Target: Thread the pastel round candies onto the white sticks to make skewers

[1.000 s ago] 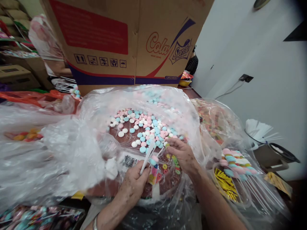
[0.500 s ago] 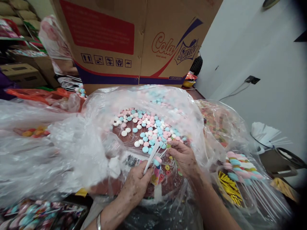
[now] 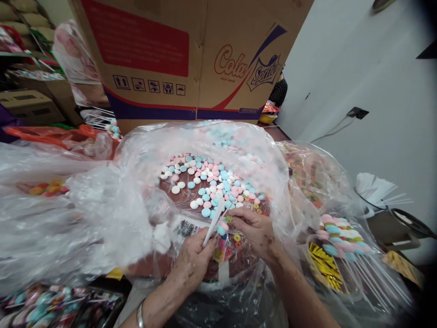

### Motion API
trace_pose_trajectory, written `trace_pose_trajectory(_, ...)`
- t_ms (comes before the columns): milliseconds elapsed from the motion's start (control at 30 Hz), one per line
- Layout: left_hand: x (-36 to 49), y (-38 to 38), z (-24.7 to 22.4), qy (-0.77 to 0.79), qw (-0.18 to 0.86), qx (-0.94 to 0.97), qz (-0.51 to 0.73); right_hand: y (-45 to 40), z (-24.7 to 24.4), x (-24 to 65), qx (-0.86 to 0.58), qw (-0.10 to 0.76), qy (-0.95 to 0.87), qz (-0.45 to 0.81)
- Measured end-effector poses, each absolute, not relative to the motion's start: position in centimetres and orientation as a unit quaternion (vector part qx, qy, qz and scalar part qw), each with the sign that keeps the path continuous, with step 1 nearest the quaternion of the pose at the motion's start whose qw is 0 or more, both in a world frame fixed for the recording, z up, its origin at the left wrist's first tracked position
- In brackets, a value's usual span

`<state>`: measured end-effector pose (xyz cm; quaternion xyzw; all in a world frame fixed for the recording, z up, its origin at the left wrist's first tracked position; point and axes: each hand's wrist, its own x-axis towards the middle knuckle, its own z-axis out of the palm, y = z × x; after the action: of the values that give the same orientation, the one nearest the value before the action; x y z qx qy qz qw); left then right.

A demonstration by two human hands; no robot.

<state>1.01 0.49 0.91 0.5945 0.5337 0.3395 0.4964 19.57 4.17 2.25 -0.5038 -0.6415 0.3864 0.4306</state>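
My left hand [image 3: 196, 255] is closed around several white sticks [image 3: 214, 223]. One of these sticks carries a pink and a blue candy [image 3: 222, 228]. My right hand [image 3: 254, 228] pinches a small green gummy ring [image 3: 228, 219] at the upper end of that stick, just above the candies. Whether the stick passes through the ring is too small to tell. Beyond both hands, loose pink, blue and white candies [image 3: 218, 187] spill from a clear plastic bag [image 3: 143, 150]. A few coloured gummy rings [image 3: 237, 238] lie under my right hand.
A large cardboard box [image 3: 153, 45] stands behind the bag. On the right are finished candy skewers [image 3: 341, 234], a tub of gold twist ties [image 3: 324, 266] and white sticks in a container [image 3: 373, 189]. Wrapped candies [image 3: 51, 305] fill a box at lower left. Another person [image 3: 80, 68] is at back left.
My right hand has moved left and slightly down, bringing the green gummy ring to the stick's end. My left hand stays nearly in place.
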Motion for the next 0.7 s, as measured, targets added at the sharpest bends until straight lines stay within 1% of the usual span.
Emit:
trace_pose_trajectory(167,1.0,0.7,0.5,0.545,0.497,0.57,0.362,3.5,2.8,18.9,-0.461,0.369,-0.723,0.358)
trace_pose_trajectory(267,1.0,0.8,-0.1,0.553,0.501,0.533,0.399,4.6,3.2,20.2,-0.521,0.377,-0.674,0.364)
trace_pose_trajectory(333,1.2,0.7,-0.4,0.552,0.51,0.493,0.438,6.0,3.5,21.4,-0.578,0.385,-0.653,0.301)
trace_pose_trajectory(367,1.2,0.7,-0.5,0.552,0.514,0.474,0.453,6.7,3.6,21.9,-0.598,0.367,-0.667,0.25)
trace_pose_trajectory(400,1.3,0.6,-0.4,0.555,0.517,0.458,0.463,7.4,3.8,22.3,-0.612,0.33,-0.692,0.196)
trace_pose_trajectory(500,1.4,0.4,-0.1,0.568,0.521,0.44,0.461,8.7,3.6,22.5,-0.624,0.165,-0.76,0.081)
trace_pose_trajectory(567,1.4,0.3,0.1,0.571,0.526,0.437,0.454,9.0,3.1,22.1,-0.628,0.085,-0.772,0.043)
trace_pose_trajectory(633,1.4,0.3,0.2,0.568,0.532,0.434,0.453,9.0,2.4,21.9,-0.627,0.054,-0.777,0.019)
trace_pose_trajectory(700,1.4,0.3,0.0,0.563,0.537,0.437,0.451,9.0,2.0,21.9,-0.622,0.083,-0.778,0.016)
